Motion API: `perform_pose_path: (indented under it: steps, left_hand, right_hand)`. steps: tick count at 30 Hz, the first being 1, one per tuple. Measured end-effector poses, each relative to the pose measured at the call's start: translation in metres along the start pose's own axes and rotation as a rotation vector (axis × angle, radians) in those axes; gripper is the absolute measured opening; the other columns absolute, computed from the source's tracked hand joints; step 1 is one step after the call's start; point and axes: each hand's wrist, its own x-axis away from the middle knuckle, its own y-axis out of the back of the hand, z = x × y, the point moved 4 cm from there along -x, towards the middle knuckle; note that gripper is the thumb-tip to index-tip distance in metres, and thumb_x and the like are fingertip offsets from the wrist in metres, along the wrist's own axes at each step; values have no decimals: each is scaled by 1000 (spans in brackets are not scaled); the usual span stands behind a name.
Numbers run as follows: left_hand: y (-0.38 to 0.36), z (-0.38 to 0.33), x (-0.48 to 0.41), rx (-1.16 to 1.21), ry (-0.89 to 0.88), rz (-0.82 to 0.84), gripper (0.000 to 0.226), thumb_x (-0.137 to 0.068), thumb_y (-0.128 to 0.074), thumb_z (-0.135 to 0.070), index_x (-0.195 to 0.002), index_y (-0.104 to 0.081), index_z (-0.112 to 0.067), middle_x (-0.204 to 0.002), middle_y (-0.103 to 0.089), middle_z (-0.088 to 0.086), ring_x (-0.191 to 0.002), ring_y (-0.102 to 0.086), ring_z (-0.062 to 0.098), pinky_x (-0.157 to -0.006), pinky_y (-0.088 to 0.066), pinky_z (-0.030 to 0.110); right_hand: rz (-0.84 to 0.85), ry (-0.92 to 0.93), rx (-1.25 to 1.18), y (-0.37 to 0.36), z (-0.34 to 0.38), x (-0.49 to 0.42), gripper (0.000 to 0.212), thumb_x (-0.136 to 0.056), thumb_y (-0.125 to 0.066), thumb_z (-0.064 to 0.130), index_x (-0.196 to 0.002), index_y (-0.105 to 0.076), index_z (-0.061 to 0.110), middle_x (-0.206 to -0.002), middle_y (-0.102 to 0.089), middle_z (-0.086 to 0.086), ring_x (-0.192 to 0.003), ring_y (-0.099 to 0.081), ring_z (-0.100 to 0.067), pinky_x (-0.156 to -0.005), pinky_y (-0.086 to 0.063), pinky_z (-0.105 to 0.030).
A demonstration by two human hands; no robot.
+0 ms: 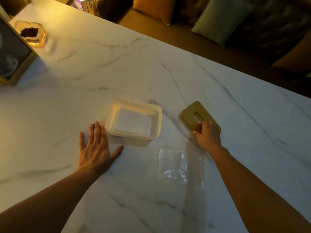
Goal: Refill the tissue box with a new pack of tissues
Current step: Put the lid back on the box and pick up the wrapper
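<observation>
Marble table [151,68] is taking up most of the view, w/ a sofa and cushions [220,19] lying beyond its far edge. A framed box [11,54] is standing at the far left, an amber glass dish [33,33] sitting just behind it. Near the middle, the white tissue box [134,122] is sitting open-topped, w/ a stack of tissues [132,122] lying inside. A crumpled clear plastic wrapper [176,163] is lying in front, btwn the two arms. The tan lid [193,115], slotted, is lying right of the box, apart from it. Left hand [96,148] is resting flat on the table, fingers spread, holding nothing, fingertips just beside the box's left wall. Right hand [207,133] is curling over the lid's near edge, gripping it.
</observation>
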Motion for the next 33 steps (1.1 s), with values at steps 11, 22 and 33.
perform_pose_path:
  steps: [11, 22, 33]
  left_hand:
    - [2, -1, 0, -12, -1, 44, 115, -87, -9, -89, -165, 5, -5, -174, 10, 12, -159, 18, 24, -127, 9, 56]
    - [0, -1, 1, 15, 2, 34, 113, -84, 0, -94, -157, 27, -13, -170, 24, 7, -157, 27, 23, -127, 12, 56]
    - [-4, 0, -1, 11, 1, 43, 114, -82, 0, -95, -156, 29, -13, -170, 26, 8, -156, 28, 22, -127, 12, 55]
  right_hand:
    - [-106, 677, -65, 57, 157, 49, 40, -80, -79, 28, -110, -62, 10, -109, -60, -9, -95, -59, -26, -83, -51, -36]
    - [-9, 848, 41, 15, 214, 73, 40, -86, -74, 36, -116, -61, 13, -114, -62, -8, -104, -58, -23, -95, -54, -40]
    - [58, 818, 62, 9, 212, 71, 39, -86, -72, 41, -113, -60, 15, -114, -59, -5, -105, -55, -21, -95, -50, -35]
